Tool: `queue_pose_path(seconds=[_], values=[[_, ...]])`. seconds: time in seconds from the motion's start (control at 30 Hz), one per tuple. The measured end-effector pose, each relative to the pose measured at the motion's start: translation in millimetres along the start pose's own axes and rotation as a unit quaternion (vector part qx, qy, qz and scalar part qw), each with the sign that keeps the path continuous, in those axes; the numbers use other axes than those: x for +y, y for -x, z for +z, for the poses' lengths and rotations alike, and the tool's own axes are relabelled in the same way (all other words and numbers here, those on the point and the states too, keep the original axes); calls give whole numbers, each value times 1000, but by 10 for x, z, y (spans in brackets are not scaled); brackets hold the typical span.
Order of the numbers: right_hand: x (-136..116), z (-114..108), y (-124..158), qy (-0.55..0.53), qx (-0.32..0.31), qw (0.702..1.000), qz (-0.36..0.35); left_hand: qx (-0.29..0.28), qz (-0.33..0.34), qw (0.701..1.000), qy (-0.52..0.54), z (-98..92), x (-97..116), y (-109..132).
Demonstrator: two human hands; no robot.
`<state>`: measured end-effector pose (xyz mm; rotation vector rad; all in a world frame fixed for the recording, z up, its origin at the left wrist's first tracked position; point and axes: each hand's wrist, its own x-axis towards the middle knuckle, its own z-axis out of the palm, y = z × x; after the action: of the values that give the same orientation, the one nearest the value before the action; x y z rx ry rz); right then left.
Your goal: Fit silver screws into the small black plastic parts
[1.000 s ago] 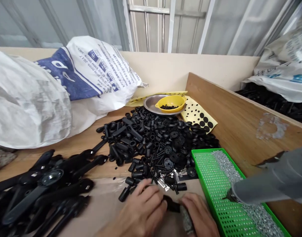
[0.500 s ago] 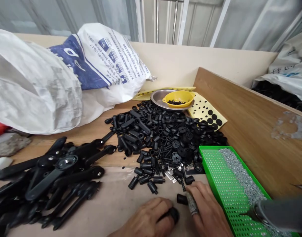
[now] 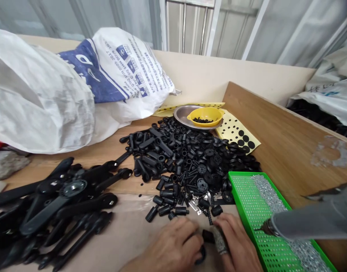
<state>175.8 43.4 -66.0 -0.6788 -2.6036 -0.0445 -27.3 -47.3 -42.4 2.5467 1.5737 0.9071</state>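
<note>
Black plastic sleeve (image 3: 208, 236), short and tubular, lies at the near edge of the bench, pinched between the left hand (image 3: 173, 249) and the right hand (image 3: 237, 247). The left hand also curls around a black ring (image 3: 201, 255); a knurled grey band wraps one right finger. Just right, a green perforated tray (image 3: 247, 204) holds a strip of small silvery screws, with a grey tool (image 3: 312, 221) hanging over it. Beyond the hands spreads a heap of black parts (image 3: 187, 162), with long black arms (image 3: 62, 204) to the left. Farther back sit a yellow bowl (image 3: 206, 115) in a steel dish, a dotted yellow sheet (image 3: 237, 132) and a woven white sack (image 3: 111, 79) with small blue print, too small to read.
</note>
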Motion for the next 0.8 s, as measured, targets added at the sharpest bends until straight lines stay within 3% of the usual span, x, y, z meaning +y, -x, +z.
queue_pose_path(seconds=[0.13, 0.33, 0.57, 0.8], values=[[-3, 41, 79, -44, 8, 999, 21, -82, -42, 996, -20, -111, -70, -356], [37, 85, 137, -151, 31, 987, 44, -153, 21, 978, -138, 83, -184, -814], [-14, -11, 73, -238, 21, 965, 111, -179, 32, 969, -167, 133, -197, -950], [-109, -110, -19, -239, 82, 958, 135, -178, 46, 975, -129, 68, -273, -955]])
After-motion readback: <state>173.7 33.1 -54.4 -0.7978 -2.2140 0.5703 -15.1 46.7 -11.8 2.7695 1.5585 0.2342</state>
